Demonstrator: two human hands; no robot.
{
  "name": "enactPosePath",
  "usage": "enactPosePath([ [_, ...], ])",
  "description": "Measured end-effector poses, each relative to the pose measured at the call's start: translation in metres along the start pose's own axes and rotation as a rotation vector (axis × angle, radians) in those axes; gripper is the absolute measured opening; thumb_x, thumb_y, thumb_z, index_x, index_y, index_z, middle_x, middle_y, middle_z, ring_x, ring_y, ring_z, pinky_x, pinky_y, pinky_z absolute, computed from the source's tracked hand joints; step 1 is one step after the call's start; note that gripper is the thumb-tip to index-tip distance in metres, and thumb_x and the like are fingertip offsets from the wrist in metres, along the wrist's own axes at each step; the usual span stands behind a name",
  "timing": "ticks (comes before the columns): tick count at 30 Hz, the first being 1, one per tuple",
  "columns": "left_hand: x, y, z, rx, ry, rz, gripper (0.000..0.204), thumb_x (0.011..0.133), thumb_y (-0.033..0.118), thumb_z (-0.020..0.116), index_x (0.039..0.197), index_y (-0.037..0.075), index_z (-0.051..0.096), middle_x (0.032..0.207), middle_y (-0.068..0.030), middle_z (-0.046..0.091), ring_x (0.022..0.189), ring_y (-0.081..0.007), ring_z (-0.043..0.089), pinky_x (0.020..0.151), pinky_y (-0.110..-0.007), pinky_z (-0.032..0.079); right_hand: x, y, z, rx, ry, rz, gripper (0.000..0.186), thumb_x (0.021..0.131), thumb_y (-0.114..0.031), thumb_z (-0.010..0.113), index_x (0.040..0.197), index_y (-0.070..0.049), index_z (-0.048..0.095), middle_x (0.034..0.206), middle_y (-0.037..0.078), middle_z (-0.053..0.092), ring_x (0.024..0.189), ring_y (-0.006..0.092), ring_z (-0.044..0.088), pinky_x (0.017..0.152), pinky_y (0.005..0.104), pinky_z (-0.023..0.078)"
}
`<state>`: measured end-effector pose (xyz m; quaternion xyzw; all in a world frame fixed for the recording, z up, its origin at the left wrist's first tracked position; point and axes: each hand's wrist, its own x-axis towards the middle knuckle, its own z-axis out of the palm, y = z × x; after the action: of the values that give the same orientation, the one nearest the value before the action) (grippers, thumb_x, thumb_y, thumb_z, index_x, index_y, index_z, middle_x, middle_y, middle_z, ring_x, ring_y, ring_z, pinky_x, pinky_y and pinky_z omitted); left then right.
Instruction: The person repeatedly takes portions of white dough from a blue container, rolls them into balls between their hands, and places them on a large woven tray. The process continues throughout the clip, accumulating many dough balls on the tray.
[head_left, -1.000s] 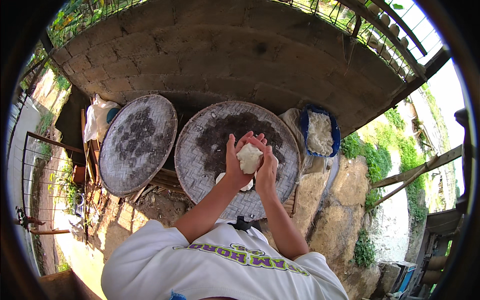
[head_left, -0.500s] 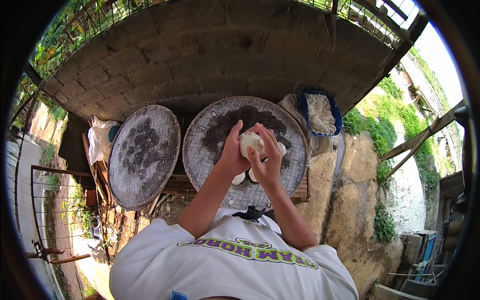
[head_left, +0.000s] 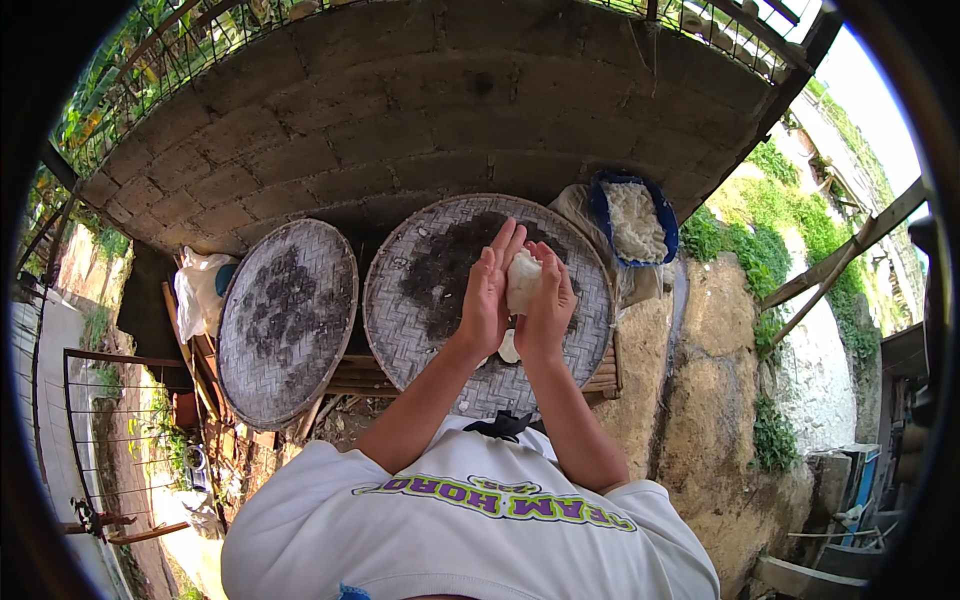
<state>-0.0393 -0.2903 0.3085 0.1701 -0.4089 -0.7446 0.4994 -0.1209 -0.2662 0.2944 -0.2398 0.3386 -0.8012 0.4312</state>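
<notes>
Lying between left fingers (head_left: 505, 237) and right fingers (head_left: 551, 272), white lump (head_left: 522, 284)

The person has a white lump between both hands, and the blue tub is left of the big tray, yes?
No, the head view shows the blue tub right of the big tray. The white lump is between left hand and right hand.

A brown wall (head_left: 400, 130) stands behind. Green plants (head_left: 755, 255) and a pole (head_left: 830, 261) are on the right, a white bag (head_left: 194, 295) on the left.
</notes>
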Motion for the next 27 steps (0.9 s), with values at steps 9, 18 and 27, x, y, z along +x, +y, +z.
enactPosePath([
  [9, -0.003, 0.000, 0.000, -0.424, 0.070, -0.044, 0.072, 0.107, 0.059, 0.032, 0.161, 0.011, 0.027, 0.167, -0.0138, 0.031, 0.152, -0.0324, 0.032, 0.123, -0.048, 0.032, -0.002, -0.024, 0.004, -0.322, -0.197, 0.051, 0.056, 0.112, -0.041, 0.035, 0.150, -0.002, 0.050, 0.149, 0.019, 0.051, 0.140, 0.0294, 0.048, 0.116, 0.0431, 0.039],
  [18, 0.013, 0.015, 0.011, -0.356, 0.432, -0.089, 0.067, 0.104, 0.060, 0.036, 0.144, 0.007, 0.044, 0.142, -0.0143, 0.053, 0.137, -0.0313, 0.050, 0.114, -0.049, 0.043, 0.014, -0.021, -0.005, -0.134, -0.205, 0.160, 0.040, 0.109, -0.031, 0.051, 0.126, 0.003, 0.064, 0.124, 0.013, 0.068, 0.107, 0.0184, 0.067, 0.092, 0.0339, 0.056],
  [27, 0.005, 0.004, 0.007, -0.386, 0.190, -0.217, 0.068, 0.102, 0.061, 0.043, 0.142, 0.005, 0.044, 0.139, -0.0166, 0.056, 0.132, -0.0325, 0.054, 0.110, -0.049, 0.047, -0.008, -0.020, -0.004, -0.437, -0.304, -0.199, 0.034, 0.103, -0.029, 0.063, 0.118, 0.000, 0.071, 0.113, 0.011, 0.073, 0.110, 0.0211, 0.067, 0.099, 0.0342, 0.050],
])
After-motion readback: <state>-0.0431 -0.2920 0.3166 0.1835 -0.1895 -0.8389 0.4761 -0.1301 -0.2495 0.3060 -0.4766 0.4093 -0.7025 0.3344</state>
